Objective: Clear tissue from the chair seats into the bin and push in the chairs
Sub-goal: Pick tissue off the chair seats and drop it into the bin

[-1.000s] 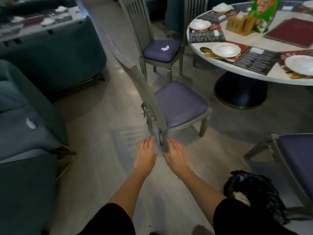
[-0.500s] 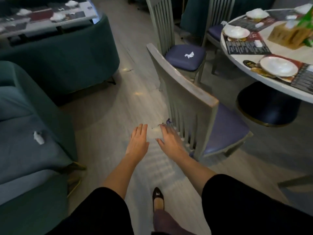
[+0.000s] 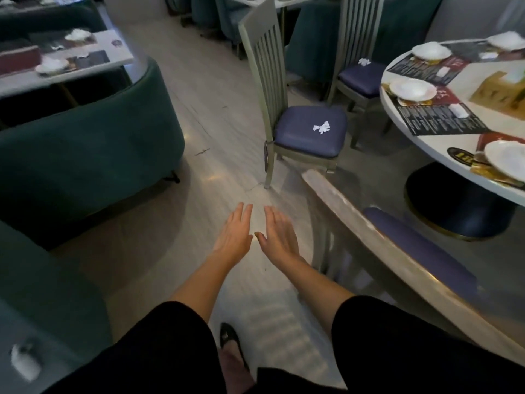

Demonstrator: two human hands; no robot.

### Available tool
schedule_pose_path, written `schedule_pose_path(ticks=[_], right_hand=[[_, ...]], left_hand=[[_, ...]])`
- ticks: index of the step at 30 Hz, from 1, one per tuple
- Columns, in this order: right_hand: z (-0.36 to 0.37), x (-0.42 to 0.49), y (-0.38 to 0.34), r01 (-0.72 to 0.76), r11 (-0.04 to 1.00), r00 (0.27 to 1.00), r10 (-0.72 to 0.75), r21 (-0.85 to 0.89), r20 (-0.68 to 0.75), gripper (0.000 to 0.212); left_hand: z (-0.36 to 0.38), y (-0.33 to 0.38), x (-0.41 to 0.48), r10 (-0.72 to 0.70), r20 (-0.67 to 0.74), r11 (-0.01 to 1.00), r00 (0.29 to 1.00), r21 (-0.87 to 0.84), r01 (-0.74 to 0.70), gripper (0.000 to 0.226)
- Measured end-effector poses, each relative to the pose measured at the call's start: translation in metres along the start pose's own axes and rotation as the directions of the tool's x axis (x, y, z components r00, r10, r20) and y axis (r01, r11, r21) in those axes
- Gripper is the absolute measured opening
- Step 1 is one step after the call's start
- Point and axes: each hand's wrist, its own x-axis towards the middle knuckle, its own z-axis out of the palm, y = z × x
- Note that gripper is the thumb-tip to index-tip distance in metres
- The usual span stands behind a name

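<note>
Tissue (image 3: 321,127) on chair seat (image 3: 306,132), well beyond both flat, empty hands (image 3: 257,234)

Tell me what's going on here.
A person is tidying chairs around a round white dining table. The left hand and right hand are both open and empty, held flat over the floor and touching nothing, beside the nearest grey wooden chair with a purple seat. The next grey slat-backed chair ahead stands apart from the table with a crumpled white tissue on its purple cushion. A further chair carries another tissue.
</note>
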Motion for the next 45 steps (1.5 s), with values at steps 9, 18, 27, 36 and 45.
schedule_pose_path(ticks=[9, 18, 27, 36, 45], right_hand=[[0.023, 0.190, -0.015, -0.366, 0.931, 0.925, 0.365, 0.015, -0.105, 0.074], [0.010, 0.354, 0.060, -0.526, 0.850, 0.837, 0.509, -0.038, -0.200, 0.071], [-0.030, 0.517, 0.138, -0.557, 0.831, 0.812, 0.544, 0.001, -0.212, 0.058], [0.000, 0.642, 0.239, -0.667, 0.723, 0.702, 0.691, 0.180, -0.172, 0.045], [0.061, 0.699, 0.339, -0.741, 0.642, 0.632, 0.766, 0.197, -0.119, 0.041]], left_hand=[[-0.020, -0.078, 0.218, 0.241, 0.094, 0.963, 0.966, 0.102, -0.250, 0.079], [0.013, -0.075, 0.417, 0.408, 0.198, 0.909, 0.891, 0.001, -0.417, 0.080], [0.043, -0.035, 0.607, 0.476, 0.244, 0.874, 0.845, -0.023, -0.486, 0.081], [0.124, 0.008, 0.776, 0.543, 0.353, 0.818, 0.762, -0.017, -0.575, 0.081], [0.256, 0.023, 0.856, 0.484, 0.545, 0.834, 0.685, -0.052, -0.549, 0.091]])
